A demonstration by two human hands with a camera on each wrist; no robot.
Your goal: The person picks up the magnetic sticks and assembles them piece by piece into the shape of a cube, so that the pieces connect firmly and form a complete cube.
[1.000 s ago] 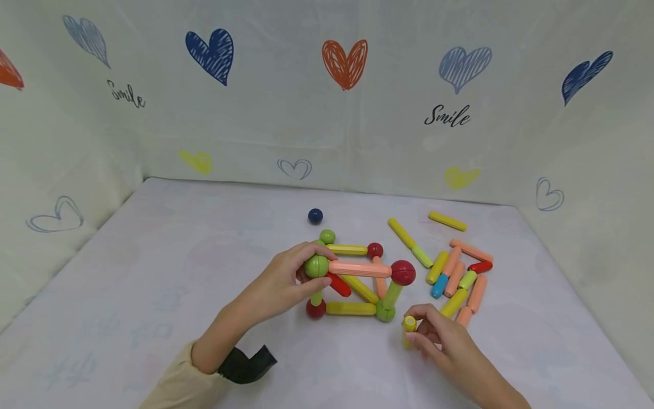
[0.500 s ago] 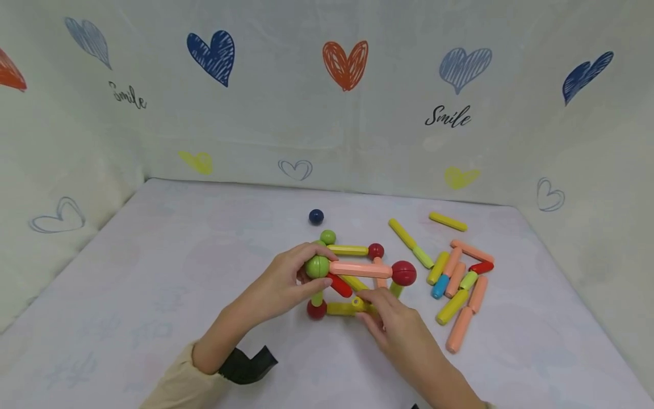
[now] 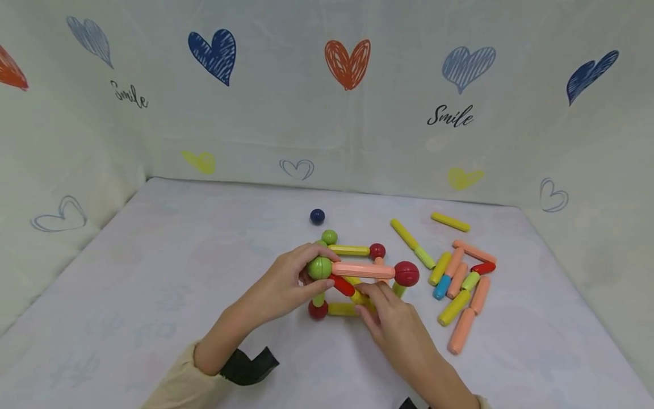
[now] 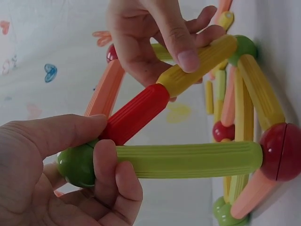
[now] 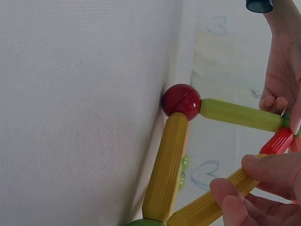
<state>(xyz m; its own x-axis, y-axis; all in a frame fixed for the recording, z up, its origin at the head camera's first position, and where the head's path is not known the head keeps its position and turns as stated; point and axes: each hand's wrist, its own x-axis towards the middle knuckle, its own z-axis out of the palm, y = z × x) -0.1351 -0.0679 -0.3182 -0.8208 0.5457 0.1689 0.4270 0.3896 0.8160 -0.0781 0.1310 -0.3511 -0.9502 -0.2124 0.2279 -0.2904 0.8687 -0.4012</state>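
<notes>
A frame of ridged rods and balls stands on the table. My left hand (image 3: 286, 278) grips its raised green ball (image 3: 319, 268), thumb at the base of a short red rod (image 4: 141, 113). My right hand (image 3: 395, 324) pinches a yellow rod (image 4: 200, 66) between thumb and fingers. One end of that rod meets the red rod, and the other reaches a lower green ball (image 4: 243, 49), making a diagonal. A peach rod (image 3: 364, 270) runs from the gripped ball to a red ball (image 3: 406, 274). A light green rod (image 4: 188, 160) leads down to another red ball (image 4: 282, 150).
Several loose rods lie right of the frame, among them a peach rod (image 3: 462, 331) and a yellow rod (image 3: 453, 308). Behind the frame sits a dark blue ball (image 3: 317, 216). A fabric backdrop (image 3: 276, 113) with printed hearts rises at the table's far edge.
My right hand has brought a yellow rod from right of the frame leftward to its front side, then tilted it into line with the red rod. My left hand keeps its hold.
</notes>
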